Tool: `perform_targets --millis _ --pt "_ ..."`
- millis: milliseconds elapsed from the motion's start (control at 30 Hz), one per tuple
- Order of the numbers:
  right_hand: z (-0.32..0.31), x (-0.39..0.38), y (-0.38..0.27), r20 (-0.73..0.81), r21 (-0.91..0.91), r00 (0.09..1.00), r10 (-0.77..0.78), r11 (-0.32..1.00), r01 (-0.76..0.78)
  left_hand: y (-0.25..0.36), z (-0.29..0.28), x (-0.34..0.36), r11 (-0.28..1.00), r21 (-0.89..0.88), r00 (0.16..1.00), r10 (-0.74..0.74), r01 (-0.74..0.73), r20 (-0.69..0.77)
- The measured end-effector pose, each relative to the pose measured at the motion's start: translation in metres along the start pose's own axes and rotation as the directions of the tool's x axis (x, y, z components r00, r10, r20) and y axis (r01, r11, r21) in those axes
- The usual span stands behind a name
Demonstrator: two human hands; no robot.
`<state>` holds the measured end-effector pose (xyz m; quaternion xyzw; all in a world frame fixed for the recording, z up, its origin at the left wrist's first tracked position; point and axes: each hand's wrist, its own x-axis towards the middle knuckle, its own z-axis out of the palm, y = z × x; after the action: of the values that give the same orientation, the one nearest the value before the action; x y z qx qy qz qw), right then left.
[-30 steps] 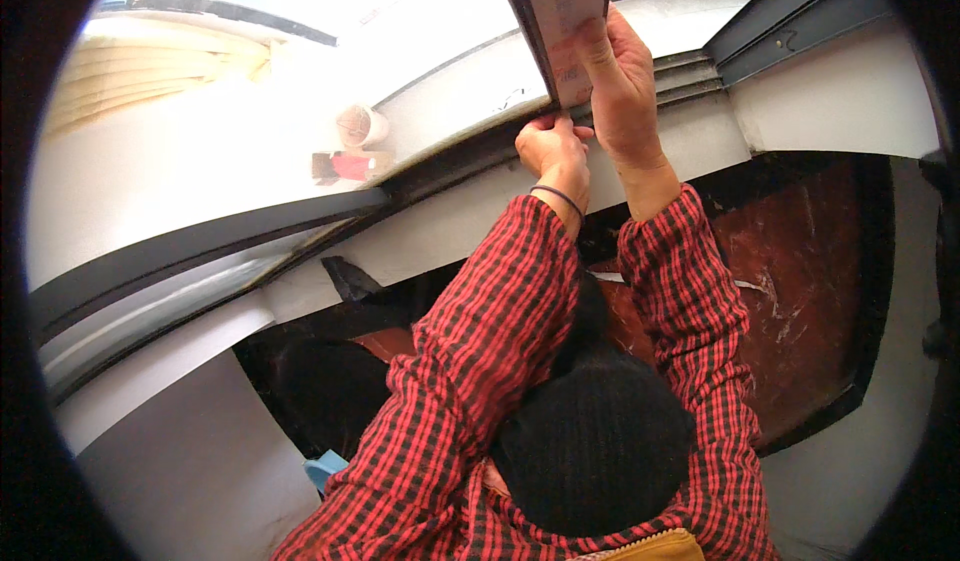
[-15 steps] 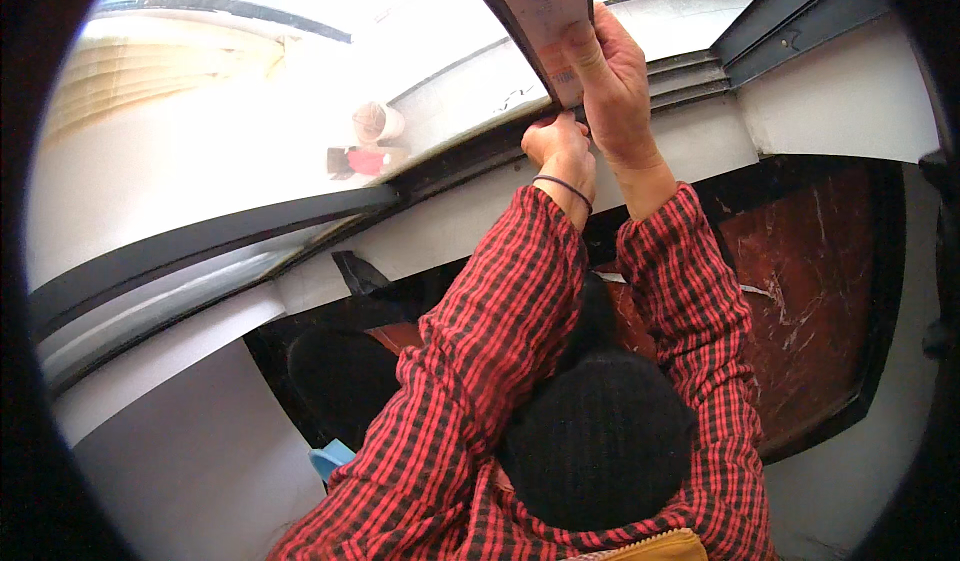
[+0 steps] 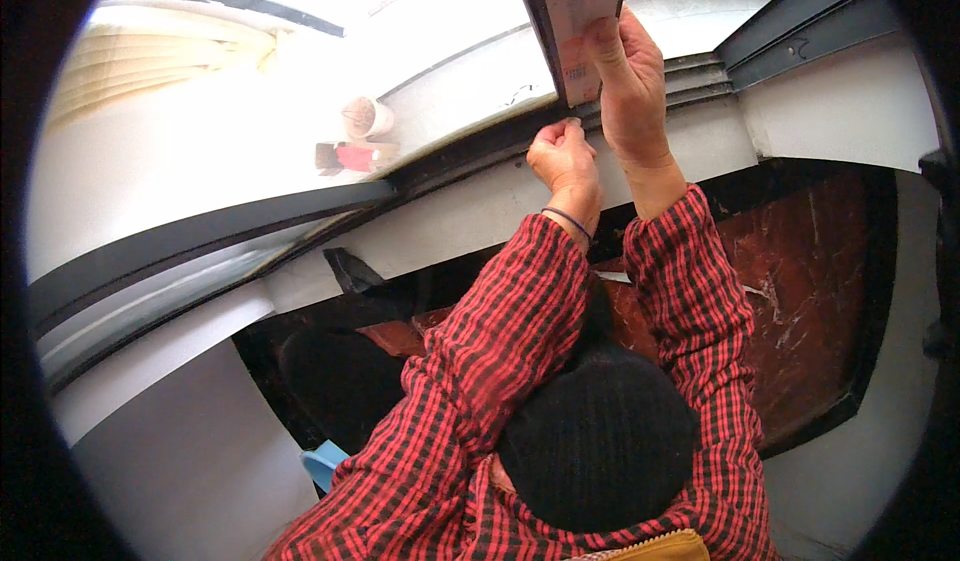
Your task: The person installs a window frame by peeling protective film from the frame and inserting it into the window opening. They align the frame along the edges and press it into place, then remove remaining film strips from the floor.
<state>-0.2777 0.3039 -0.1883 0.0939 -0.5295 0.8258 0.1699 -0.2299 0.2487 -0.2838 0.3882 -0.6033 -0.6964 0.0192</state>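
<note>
Left hand (image 3: 566,161) is sitting slightly lower, its fingertips easing off the foot of the post (image 3: 583,21), and the post is leaning less to the left than half a second ago.

Head view, hands: the right hand (image 3: 635,91) is gripping the post near its lower end, thumb lying across the pale printed face, fingers wrapping the far edge. The left hand's fingers are curling into a closed pinch just below the foot; whether anything thin is lying between them, cannot tell. The post is standing near upright over the dark track (image 3: 470,156).

Judgement: steadiness is depending on the right hand, so it should be keeping the post from tilting while the left is working at the foot. Left fingertips should be staying clear of the gap under it, where a slip could be pinching them.

Surroundings: the white sill (image 3: 700,138) is running beneath the track, with a black scrap (image 3: 350,269) hanging at its edge. Red stone (image 3: 800,281) is showing below. A cup (image 3: 367,118) and a box (image 3: 355,157) are sitting upper left, near a cream curtain (image 3: 160,61).
</note>
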Motion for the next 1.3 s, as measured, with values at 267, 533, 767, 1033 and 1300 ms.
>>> perform_targets --millis 267,533,767,1033,1300 --pt "-0.007 -0.001 -0.004 0.041 0.013 0.999 0.002 1.000 -0.003 0.014 0.003 0.004 0.944 0.311 0.993 0.106 -0.114 0.040" --pt "-0.008 0.001 -0.003 0.057 0.042 0.998 0.016 0.999 -0.018 0.018 0.017 0.013 0.990 0.098 0.994 -0.100 0.105 -0.052" --pt "-0.008 0.002 -0.005 0.057 0.025 0.998 0.001 1.000 -0.002 0.024 0.023 0.010 0.986 -0.059 0.981 -0.163 0.158 -0.106" --pt "-0.009 0.002 -0.004 0.036 0.012 0.999 -0.017 1.000 0.017 0.006 0.025 0.014 0.973 -0.202 0.991 -0.123 0.109 -0.059" --pt "-0.013 0.002 -0.004 0.059 -0.015 0.998 0.015 1.000 -0.015 -0.006 0.002 0.010 1.000 -0.026 0.996 0.020 -0.018 0.085"
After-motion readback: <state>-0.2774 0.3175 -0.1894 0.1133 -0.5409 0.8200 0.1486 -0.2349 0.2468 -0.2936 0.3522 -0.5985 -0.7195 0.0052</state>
